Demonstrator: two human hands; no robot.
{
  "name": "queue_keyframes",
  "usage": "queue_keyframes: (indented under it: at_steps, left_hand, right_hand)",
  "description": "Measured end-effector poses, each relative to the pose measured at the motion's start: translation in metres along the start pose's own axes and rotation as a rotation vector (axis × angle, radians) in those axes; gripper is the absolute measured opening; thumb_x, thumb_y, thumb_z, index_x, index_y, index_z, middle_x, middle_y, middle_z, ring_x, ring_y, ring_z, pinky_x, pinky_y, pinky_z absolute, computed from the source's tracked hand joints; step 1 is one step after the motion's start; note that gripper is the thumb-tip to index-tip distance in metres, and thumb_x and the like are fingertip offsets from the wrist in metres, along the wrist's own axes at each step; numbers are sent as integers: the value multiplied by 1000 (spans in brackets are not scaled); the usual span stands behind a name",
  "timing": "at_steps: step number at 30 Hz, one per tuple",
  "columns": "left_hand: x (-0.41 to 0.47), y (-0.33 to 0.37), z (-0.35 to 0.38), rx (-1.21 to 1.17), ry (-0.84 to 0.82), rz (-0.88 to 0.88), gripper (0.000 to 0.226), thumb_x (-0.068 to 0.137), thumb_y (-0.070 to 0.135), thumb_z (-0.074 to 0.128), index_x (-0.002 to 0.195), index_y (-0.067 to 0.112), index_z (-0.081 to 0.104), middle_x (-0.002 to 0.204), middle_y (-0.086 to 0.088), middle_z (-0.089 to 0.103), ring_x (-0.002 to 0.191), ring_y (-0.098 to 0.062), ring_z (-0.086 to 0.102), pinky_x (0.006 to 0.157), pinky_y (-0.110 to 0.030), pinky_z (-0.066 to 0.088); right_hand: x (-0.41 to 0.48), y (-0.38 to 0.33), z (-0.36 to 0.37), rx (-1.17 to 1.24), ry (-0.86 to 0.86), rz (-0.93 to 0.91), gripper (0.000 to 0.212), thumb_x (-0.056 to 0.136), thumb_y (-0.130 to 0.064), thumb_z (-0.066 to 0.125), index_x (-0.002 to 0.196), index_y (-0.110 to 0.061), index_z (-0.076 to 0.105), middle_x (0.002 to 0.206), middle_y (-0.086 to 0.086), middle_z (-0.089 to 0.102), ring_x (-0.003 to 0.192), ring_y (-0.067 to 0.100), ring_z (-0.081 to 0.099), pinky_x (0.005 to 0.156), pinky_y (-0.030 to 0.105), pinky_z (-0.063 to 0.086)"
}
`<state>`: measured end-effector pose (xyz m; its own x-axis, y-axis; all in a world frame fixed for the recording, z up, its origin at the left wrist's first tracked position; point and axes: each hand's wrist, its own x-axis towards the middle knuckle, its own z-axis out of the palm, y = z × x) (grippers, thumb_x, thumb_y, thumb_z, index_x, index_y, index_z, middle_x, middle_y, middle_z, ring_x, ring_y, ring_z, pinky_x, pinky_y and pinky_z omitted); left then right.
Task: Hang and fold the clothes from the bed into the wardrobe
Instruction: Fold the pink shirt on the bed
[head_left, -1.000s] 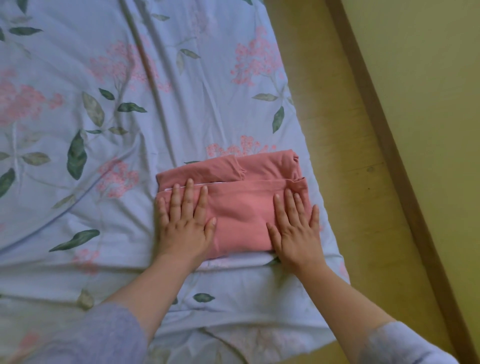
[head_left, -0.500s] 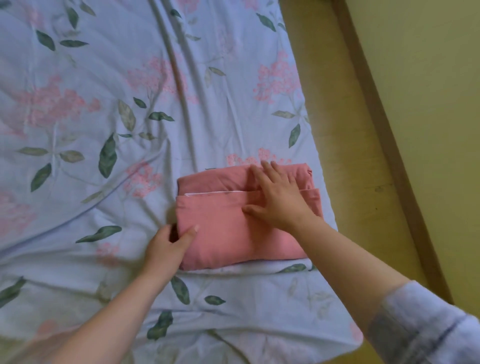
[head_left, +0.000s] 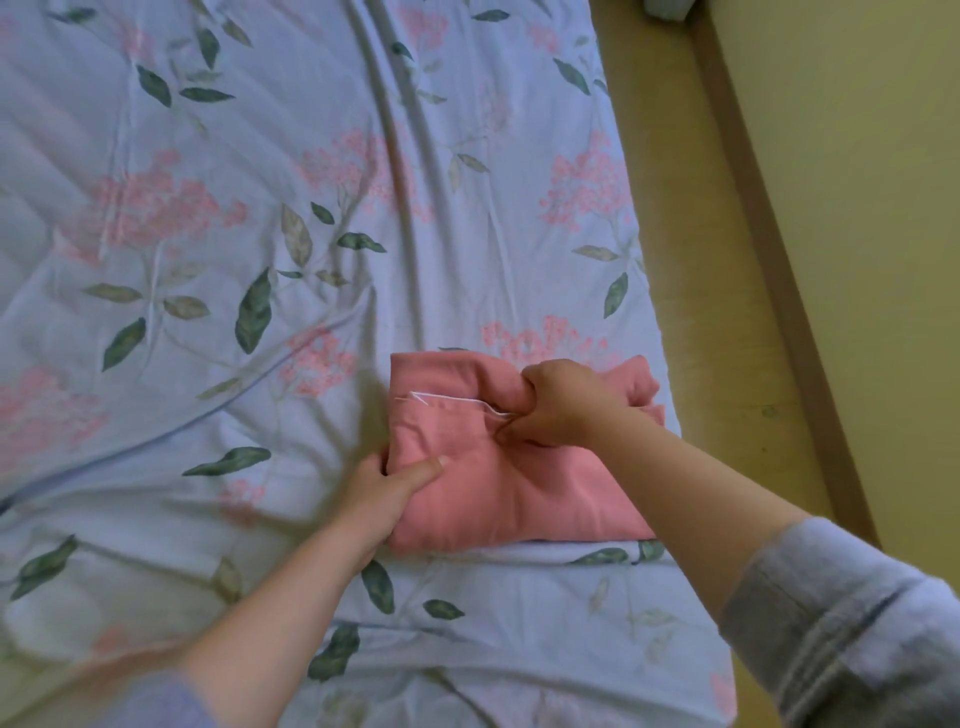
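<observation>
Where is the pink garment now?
Head view: the pink garment on the floral bedsheet near its right edge, gripped by left hand and right hand.

view: head, single wide-angle | from: above the near edge of the bed (head_left: 260, 156), at the person's head | faces: forward and steeply down | range: close, left hand (head_left: 382, 491) and right hand (head_left: 563, 402) at arm's reach on the pink garment (head_left: 519, 483) | right margin: floor (head_left: 691, 234), wall (head_left: 857, 208)

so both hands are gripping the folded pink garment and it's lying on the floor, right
Not the floor: the head view shows the folded pink garment lying on the floral bedsheet, near its right edge. The left hand and right hand do both grip it.
</observation>
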<state>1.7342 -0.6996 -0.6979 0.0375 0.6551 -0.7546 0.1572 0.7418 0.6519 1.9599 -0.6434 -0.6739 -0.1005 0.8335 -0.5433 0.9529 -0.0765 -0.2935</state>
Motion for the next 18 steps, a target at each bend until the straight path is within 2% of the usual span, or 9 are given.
queue_keyframes:
  at_steps: [4,7,11,14,17,18]
  left_hand:
    - [-14,22,-1,70,-22,91,44,56,43,77,94,22,71,83,9,76,79,-13,72,65,-25,54]
    - [-25,53,-11,140,1,174,42,53,48,76,88,26,68,80,11,74,78,-9,70,62,-23,50]
    - [-52,103,-31,217,43,295,64,46,64,73,92,20,68,92,1,72,88,-17,67,79,-36,52]
    - [-84,140,-52,19,-72,323,69,48,71,79,89,16,71,98,-10,72,95,-27,67,86,-44,52]
    - [-121,165,-73,-336,-310,295,58,55,65,81,92,21,77,91,-4,73,87,-18,65,76,-30,54]
    - [-136,171,-75,-408,-379,301,60,56,65,81,97,21,77,95,-2,73,90,-15,67,76,-28,56]
  right_hand:
    - [-24,4,-15,155,73,-5,39,65,-57,76,74,-25,55,77,-4,59,77,20,56,62,31,37]
    - [-46,-4,-34,216,162,17,40,64,-60,74,75,-27,55,74,-7,61,76,20,58,62,31,39]
    - [-78,-29,-70,291,303,37,39,63,-58,72,84,-26,59,73,-12,61,72,16,58,60,31,44]
    - [-108,-50,-103,458,416,69,32,64,-50,77,84,-31,60,71,-19,62,70,5,59,58,24,42]
    - [-147,-69,-132,708,574,80,19,66,-36,81,79,-33,67,70,-21,69,67,-10,62,57,12,43]
    - [-160,-77,-142,795,620,69,17,66,-32,82,78,-32,69,70,-23,70,65,-12,61,56,10,43]
